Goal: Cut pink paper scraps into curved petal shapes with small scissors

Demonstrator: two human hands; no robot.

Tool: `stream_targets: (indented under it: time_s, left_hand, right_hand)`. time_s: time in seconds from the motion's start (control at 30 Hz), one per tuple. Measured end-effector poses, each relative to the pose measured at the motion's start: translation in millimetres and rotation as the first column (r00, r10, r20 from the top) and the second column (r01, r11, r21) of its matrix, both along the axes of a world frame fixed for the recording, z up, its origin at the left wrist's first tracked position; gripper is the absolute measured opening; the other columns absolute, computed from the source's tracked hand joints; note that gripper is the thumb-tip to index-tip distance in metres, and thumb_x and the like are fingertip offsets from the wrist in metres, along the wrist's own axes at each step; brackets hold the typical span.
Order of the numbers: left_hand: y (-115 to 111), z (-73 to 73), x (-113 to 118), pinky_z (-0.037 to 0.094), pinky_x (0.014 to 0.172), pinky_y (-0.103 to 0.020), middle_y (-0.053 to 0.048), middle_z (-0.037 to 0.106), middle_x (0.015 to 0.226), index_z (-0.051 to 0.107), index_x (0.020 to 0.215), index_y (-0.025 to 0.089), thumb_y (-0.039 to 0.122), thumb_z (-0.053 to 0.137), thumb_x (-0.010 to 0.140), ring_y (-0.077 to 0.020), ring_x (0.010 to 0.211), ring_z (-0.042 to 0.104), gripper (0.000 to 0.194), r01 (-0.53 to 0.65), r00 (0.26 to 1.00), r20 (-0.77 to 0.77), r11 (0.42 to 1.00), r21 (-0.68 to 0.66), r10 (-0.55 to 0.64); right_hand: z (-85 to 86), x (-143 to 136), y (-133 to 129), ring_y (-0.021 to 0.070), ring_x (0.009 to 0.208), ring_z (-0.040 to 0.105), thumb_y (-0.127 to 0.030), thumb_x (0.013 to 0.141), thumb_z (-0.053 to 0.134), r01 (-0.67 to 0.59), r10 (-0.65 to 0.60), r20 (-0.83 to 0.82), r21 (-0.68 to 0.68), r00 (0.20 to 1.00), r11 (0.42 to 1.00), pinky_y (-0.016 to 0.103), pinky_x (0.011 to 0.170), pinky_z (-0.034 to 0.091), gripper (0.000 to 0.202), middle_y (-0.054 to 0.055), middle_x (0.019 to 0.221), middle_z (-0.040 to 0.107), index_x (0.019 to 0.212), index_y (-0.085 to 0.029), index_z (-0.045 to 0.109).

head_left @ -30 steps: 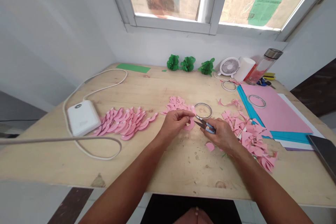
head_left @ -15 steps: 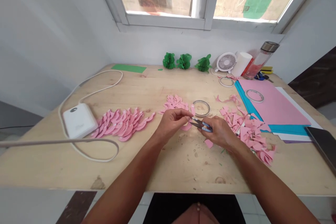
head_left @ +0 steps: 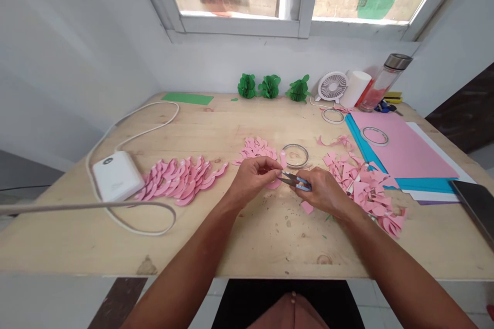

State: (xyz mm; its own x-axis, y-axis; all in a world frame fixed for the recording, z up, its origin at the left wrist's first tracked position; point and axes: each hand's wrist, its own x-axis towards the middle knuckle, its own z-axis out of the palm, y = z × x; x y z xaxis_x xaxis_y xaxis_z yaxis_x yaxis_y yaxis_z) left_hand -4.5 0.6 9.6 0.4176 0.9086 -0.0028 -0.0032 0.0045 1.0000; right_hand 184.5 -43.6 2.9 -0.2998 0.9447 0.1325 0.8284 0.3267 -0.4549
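My left hand [head_left: 254, 177] pinches a small pink paper piece [head_left: 274, 184] over the middle of the table. From the right, my right hand [head_left: 319, 189] grips scissors [head_left: 299, 184], their blades pointing left at the fingertips of my left hand. Just behind the hands are a small pile of pink cut pieces [head_left: 258, 148] and a tape ring [head_left: 295, 156]. To the left lies a larger row of wavy pink pieces [head_left: 183, 179]. A heap of pink scraps [head_left: 370, 190] is right of my right hand.
A white power bank [head_left: 118, 177] with a looping cable sits at the left. Green paper balls [head_left: 269, 87], a small fan [head_left: 332, 87] and a glass bottle [head_left: 386, 85] stand at the back. Pink sheets [head_left: 409, 149] and a phone [head_left: 476, 208] are at the right.
The view has shifted slightly. The scissor blades look a little closer together, and both hands stay in nearly the same place.
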Motion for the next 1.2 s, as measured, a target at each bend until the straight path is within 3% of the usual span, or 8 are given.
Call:
stream_targets:
  time_s: [0.2,0.47,0.63,1.03,1.2]
  left_hand:
    - [1,-0.7,-1,0.040,0.055,-0.021,-0.001,0.059,0.065,0.062,0.069,0.012,0.023,0.065,0.068,-0.0093,0.059,0.051,0.011,0.020,1.000,-0.005,0.999,0.038,-0.020]
    - [2,-0.7,-3,0.042,0.056,-0.022,-0.002,0.060,0.067,0.060,0.072,0.014,0.024,0.059,0.073,-0.0105,0.060,0.052,0.011,0.071,0.985,-0.171,0.973,0.222,-0.033]
    - [1,-0.5,-3,0.041,0.057,-0.022,-0.001,0.059,0.067,0.058,0.073,0.016,0.025,0.056,0.076,-0.0112,0.061,0.052,0.010,0.094,0.972,-0.233,0.959,0.267,-0.030]
    - [3,-11.6,-1,0.039,0.054,-0.022,-0.002,0.057,0.068,0.054,0.076,0.015,0.030,0.058,0.077,-0.0102,0.060,0.050,0.015,0.068,0.997,-0.055,0.992,0.104,-0.062]
    - [3,-7.4,1,0.035,0.050,-0.020,0.000,0.055,0.064,0.053,0.074,0.015,0.031,0.061,0.074,-0.0079,0.055,0.046,0.018,0.046,0.997,0.062,0.999,-0.003,-0.046]
  right_hand:
    - [-0.2,0,0,0.0102,0.054,0.047,-0.026,0.075,0.057,0.008,-0.008,0.010,0.004,1.000,1.000,0.021,0.052,0.025,0.009,-0.003,0.056,0.055,0.069,-0.019,0.058]
    - [-2.5,0,0,0.0112,0.055,0.049,-0.026,0.076,0.056,-0.003,0.003,0.017,-0.003,1.000,1.000,0.022,0.052,0.025,0.010,-0.001,0.058,0.058,0.070,-0.018,0.059]
    - [-2.7,1,1,0.0109,0.053,0.049,-0.026,0.076,0.055,-0.004,0.004,0.015,-0.018,1.000,1.000,0.022,0.051,0.025,0.011,-0.001,0.058,0.058,0.070,-0.019,0.060]
    - [-0.7,0,1,0.0102,0.051,0.045,-0.028,0.076,0.056,0.021,-0.021,0.010,-0.019,1.000,1.000,0.022,0.050,0.024,0.013,-0.003,0.053,0.053,0.067,-0.019,0.058]
    - [-1.4,0,1,0.0102,0.051,0.045,-0.028,0.076,0.055,0.035,-0.035,0.008,-0.011,0.999,0.999,0.022,0.050,0.024,0.014,-0.003,0.053,0.052,0.066,-0.019,0.058]
